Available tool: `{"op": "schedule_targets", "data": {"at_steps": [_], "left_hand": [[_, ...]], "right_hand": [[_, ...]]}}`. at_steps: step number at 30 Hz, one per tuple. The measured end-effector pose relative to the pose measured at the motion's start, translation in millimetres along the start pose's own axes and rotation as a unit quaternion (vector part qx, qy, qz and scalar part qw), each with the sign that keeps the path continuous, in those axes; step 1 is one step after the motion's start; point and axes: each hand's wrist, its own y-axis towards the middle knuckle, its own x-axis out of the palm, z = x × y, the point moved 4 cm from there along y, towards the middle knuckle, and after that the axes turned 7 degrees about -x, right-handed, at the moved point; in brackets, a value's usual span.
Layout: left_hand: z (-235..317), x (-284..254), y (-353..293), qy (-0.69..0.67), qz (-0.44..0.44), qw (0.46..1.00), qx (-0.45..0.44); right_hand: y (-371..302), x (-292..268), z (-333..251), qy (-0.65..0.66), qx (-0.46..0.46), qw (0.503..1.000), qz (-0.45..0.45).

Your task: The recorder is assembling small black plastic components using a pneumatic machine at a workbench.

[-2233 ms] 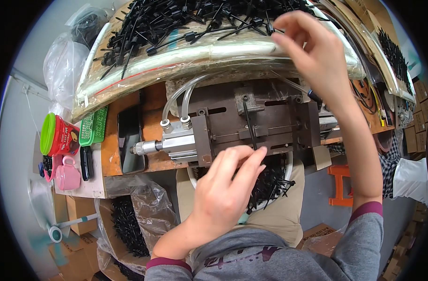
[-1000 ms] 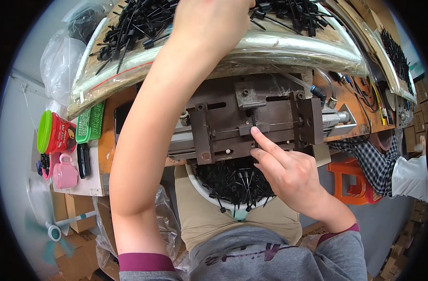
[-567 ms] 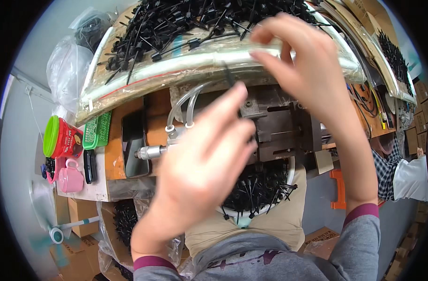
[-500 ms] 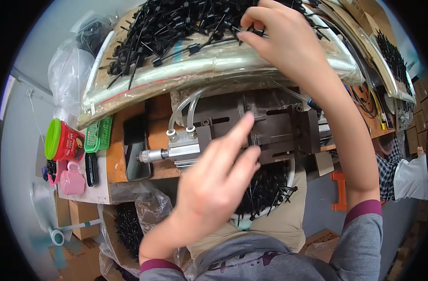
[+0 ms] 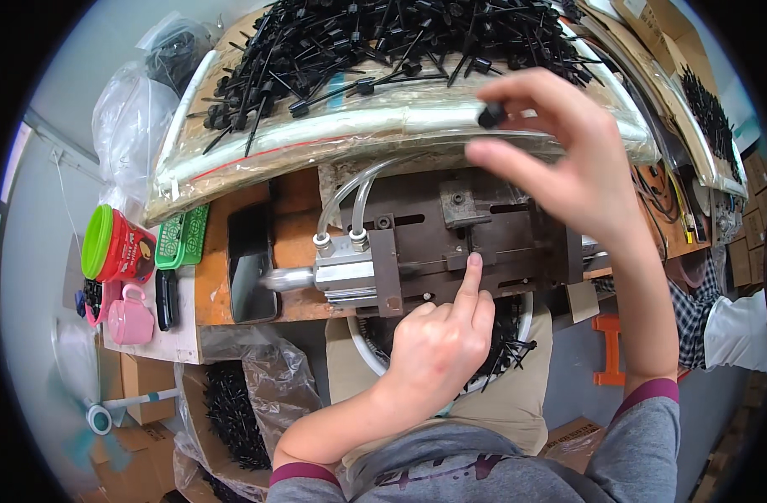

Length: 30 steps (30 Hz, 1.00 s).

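My left hand [image 5: 438, 339] reaches over the near edge of a dark metal clamping fixture [image 5: 517, 230]. Its index finger is stretched out, the tip touching the small slotted block in the middle, while the other fingers are partly curled and hold nothing I can see. Above the fixture's far side, my right hand [image 5: 568, 147] has a small black plastic part [image 5: 490, 115] between thumb and fingers; the rest of that part is hidden. A silver air cylinder [image 5: 345, 272] with two clear hoses sits at the fixture's left end.
Behind the fixture, a padded tray [image 5: 383, 121] carries a heap of black stemmed parts [image 5: 358, 42]. A phone [image 5: 251, 264], green basket [image 5: 182, 239], red tub [image 5: 123, 251] and pink mug [image 5: 132, 318] stand left. More parts fill a bowl [image 5: 526, 323] at my lap and a lined box [image 5: 232, 415].
My right hand has drawn back from the heap toward the fixture with a black part. My left index finger has come down onto the block. The cylinder's rod end now looks blurred.
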Motion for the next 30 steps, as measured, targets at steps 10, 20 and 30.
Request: {"op": "schedule_targets", "data": {"at_steps": [10, 20, 30], "left_hand": [[-71.2, -92.7, 104.6, 0.015, 0.263, 0.963, 0.049], [-107.9, -67.0, 186.2, 0.162, 0.076, 0.983, -0.029], [-55.4, -84.6, 108.2, -0.457, -0.083, 0.879, -0.106]], "right_hand": [[-107.7, 15.0, -52.6, -0.009, 0.038, 0.998, -0.047], [-117.9, 51.5, -59.8, -0.159, 0.005, 0.981, -0.115], [-97.5, 12.6, -47.4, 0.099, 0.143, 0.981, 0.087]]}}
